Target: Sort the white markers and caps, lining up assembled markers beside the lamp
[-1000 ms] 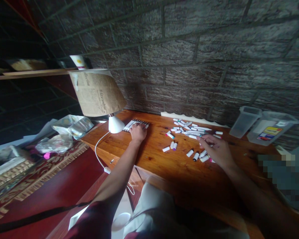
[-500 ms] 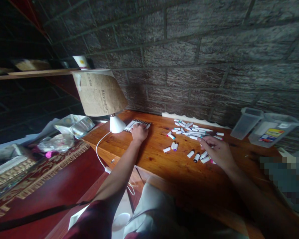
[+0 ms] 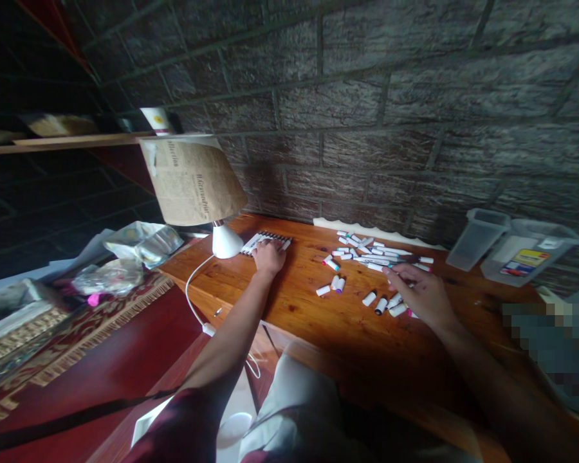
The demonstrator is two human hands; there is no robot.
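Note:
My left hand rests curled, knuckles up, on the wooden table against a neat row of markers lined up by the lamp base. My right hand lies palm down with its fingers spread over a scatter of several white marker pieces. Loose caps lie just left of its fingers. Neither hand visibly holds anything.
A lamp with a newspaper-print shade stands at the table's left end, its white cord hanging over the edge. Clear plastic containers lean at the right against the brick wall. Foil bags lie on a patterned cloth to the left.
The view shifted slightly between the first frame and now. My right hand edged a little among the caps. My left hand stays put.

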